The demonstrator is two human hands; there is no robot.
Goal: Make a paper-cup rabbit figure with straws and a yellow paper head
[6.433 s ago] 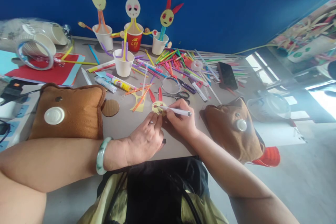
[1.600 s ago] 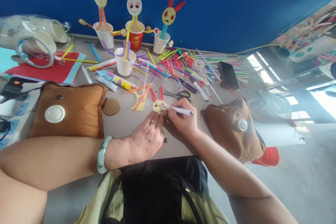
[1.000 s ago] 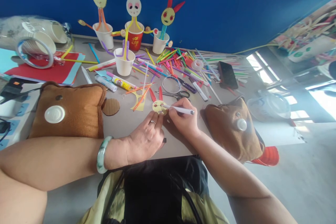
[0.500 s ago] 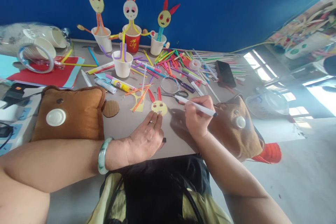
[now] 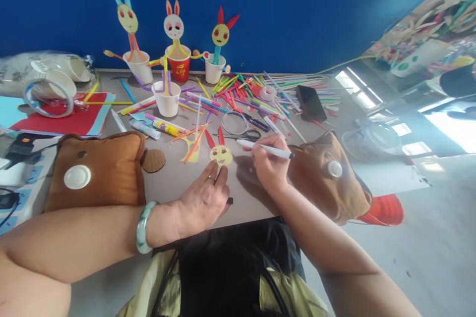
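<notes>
My left hand [image 5: 204, 192], with a ring and a jade-like bangle, rests on the table. Its extended fingertips press the lower edge of a round yellow paper rabbit face [image 5: 220, 155] with red ears and drawn features. A small black piece [image 5: 230, 201] sticks out at that hand's right side; the rest of it is hidden. Closed around a white marker [image 5: 273, 150], my right hand [image 5: 271, 166] is just right of the paper face. The marker's left end points towards the face but stays apart from it. Scissors [image 5: 251, 134] lie behind, partly near the marker.
Rabbit figures in paper cups [image 5: 178, 67] stand along the blue wall. Coloured sticks [image 5: 238, 86], a glue stick [image 5: 167, 128], a tape ring [image 5: 234, 122] and a phone [image 5: 311, 102] lie behind my hands. Brown cushions [image 5: 100, 173] flank them, beside a cardboard disc [image 5: 153, 160].
The view has shifted slightly, so most things sit a little further left and lower. My right hand has brought the marker a bit closer to the paper face. The left fingers stay on it.
</notes>
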